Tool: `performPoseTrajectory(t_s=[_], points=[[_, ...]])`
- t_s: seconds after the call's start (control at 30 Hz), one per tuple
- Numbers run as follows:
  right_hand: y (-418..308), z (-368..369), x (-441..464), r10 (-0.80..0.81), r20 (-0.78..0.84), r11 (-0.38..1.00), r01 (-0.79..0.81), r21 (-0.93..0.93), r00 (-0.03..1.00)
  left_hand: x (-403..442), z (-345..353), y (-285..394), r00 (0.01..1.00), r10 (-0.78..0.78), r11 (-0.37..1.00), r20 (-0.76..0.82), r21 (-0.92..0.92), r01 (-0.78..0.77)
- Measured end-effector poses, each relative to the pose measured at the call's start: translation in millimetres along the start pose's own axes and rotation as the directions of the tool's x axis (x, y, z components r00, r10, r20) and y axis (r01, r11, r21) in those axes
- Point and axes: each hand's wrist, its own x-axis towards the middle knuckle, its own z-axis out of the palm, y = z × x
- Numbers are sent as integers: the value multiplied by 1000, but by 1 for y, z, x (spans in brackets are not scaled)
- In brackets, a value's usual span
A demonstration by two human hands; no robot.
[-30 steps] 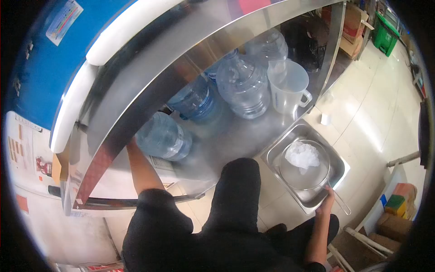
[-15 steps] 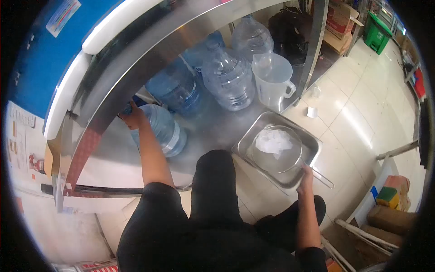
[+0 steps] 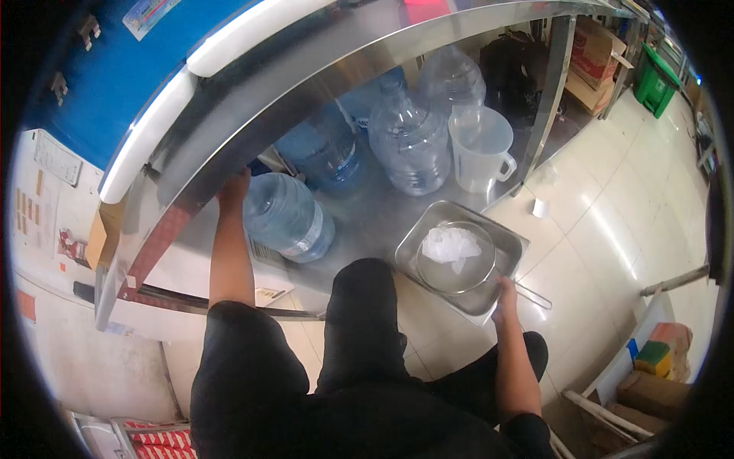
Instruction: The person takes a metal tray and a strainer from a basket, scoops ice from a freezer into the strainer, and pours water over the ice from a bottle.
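Observation:
My left hand (image 3: 235,186) reaches under the steel counter, beside the neck end of a large clear-blue water jug (image 3: 294,222) lying tilted on the lower shelf. Its fingers are mostly hidden by the counter edge, so I cannot tell whether they grip the jug. At the lower right, my right hand (image 3: 505,300) is closed on the near right corner of a rectangular steel tray (image 3: 409,256). Inside the tray sits a round wire strainer (image 3: 459,281) with crumpled white, translucent material (image 3: 449,246) in it. The strainer's handle sticks out over the rim beside my right hand.
More big water jugs (image 3: 409,141) and a clear plastic measuring jug (image 3: 480,149) stand on the lower shelf (image 3: 359,229). A steel leg (image 3: 547,115) rises beyond them. Farther off are a green bin (image 3: 656,83) and cardboard boxes (image 3: 592,57). A rack with packages (image 3: 661,356) stands right.
The view has shifted. My right hand and the tray with the strainer have moved left, toward the shelf. My left hand has gone deeper under the counter edge, and its fingers show less.

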Motion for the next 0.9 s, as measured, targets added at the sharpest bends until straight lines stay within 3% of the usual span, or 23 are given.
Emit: performPoseTrajectory(t_s=[0.13,0.3,0.43,0.5,0.6,0.73,0.8,0.9], points=[[-8,5,-13,-39,19,999,38,26,999,7,-46,29,969,-42,999,243,42,32],[-9,-9,-13,-47,0,996,47,75,999,16,-52,33,941,-160,985,298,-16,172],[-18,-13,-26,-80,32,994,77,83,996,32,-36,22,904,-191,982,383,85,171],[-19,-22,-25,-79,20,993,77,90,997,34,-9,5,932,-69,997,356,66,48],[-19,-28,-26,-92,18,985,88,145,996,26,27,-20,968,213,975,136,27,-219],[-34,-14,-45,-107,5,984,105,143,994,20,44,-29,953,264,958,-145,149,-243],[-37,-8,-46,-86,-4,987,86,137,996,26,47,-24,974,204,969,-97,160,-187],[-33,-14,-44,-73,-12,988,74,132,997,42,36,-7,989,10,989,147,148,-32]])
